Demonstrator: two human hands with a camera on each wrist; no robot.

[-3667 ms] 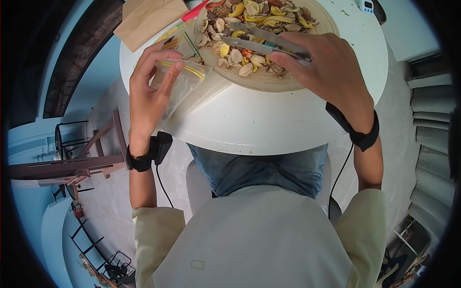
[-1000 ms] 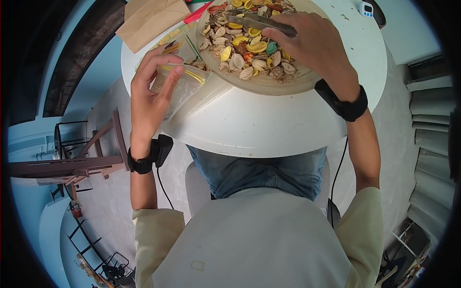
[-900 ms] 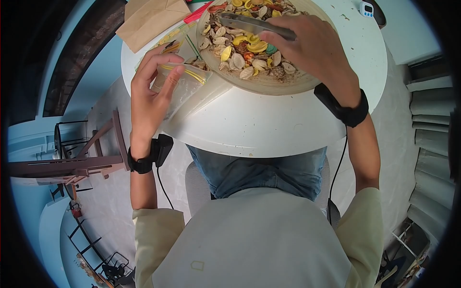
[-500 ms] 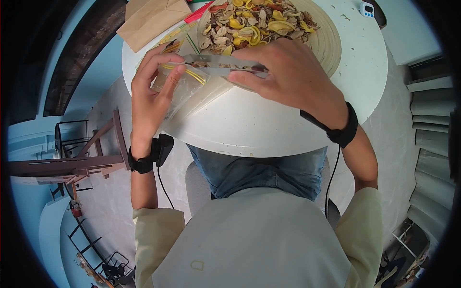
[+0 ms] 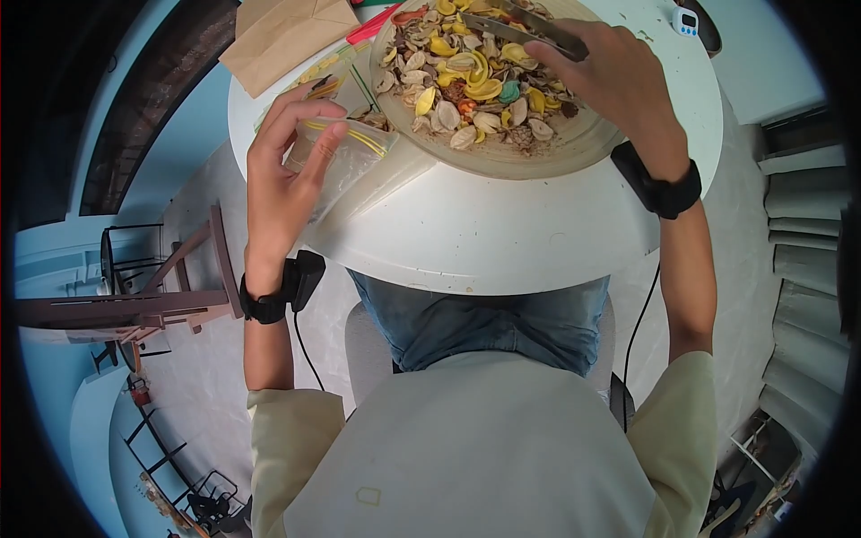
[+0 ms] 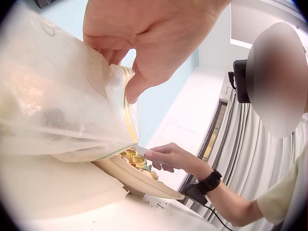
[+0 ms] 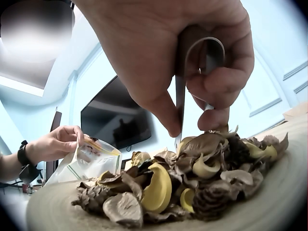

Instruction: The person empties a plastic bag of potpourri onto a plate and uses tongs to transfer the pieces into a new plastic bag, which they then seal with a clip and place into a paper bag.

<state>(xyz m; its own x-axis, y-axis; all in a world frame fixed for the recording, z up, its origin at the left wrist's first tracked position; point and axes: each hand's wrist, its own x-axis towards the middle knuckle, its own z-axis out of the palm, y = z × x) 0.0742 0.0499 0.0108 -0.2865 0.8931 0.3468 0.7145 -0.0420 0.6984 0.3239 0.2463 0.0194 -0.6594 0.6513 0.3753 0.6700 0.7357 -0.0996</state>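
Observation:
My left hand [image 5: 285,175] pinches the mouth of a clear zip-top bag [image 5: 348,175], thumb and fingers spread to keep it gaping beside the plate. In the left wrist view the bag [image 6: 53,106] bulges, its contents blurred through the plastic. My right hand [image 5: 628,90] grips metal tongs [image 7: 180,103] by the bent end, over the far right of a round plate [image 5: 489,170]. Potpourri [image 5: 466,67] of dried petals, pods, cones and yellow curled pieces is heaped there. The tongs' arms stand apart, tips down in the heap; in the right wrist view, dried pieces hide the tips.
A brown paper bag [image 5: 291,40] lies at the back left of the white table [image 5: 475,242], near a red strip [image 5: 372,25]. A small white timer [image 5: 685,21] sits at the back right. Crumbs are scattered on the tabletop.
Half a second ago the right hand held the tongs at the bag's mouth; now it is back over the far right of the potpourri, arms spread. The left hand and bag have stayed put.

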